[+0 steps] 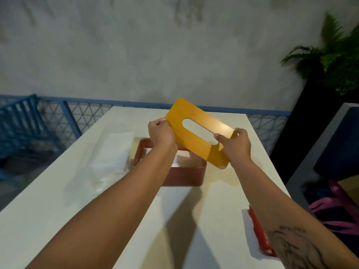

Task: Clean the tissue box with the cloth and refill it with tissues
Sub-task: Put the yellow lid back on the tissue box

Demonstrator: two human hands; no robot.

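Over the far middle of the white table point(120, 226), both hands hold a flat orange-yellow lid with an oval slot point(205, 119), tilted in the air. The left hand point(162, 133) pinches its left end, and the right hand point(234, 146) grips its right end. Just below stands the open reddish-brown rounded tissue box point(182, 176). A clear-wrapped pack of white tissues point(112, 152) lies just left of it. A red cloth point(258, 232) lies by the near right edge, partly under the right forearm.

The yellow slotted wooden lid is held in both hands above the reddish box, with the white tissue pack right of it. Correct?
No: the head view shows the white tissue pack left of the reddish box. The left hand and right hand hold the yellow slotted lid above it.
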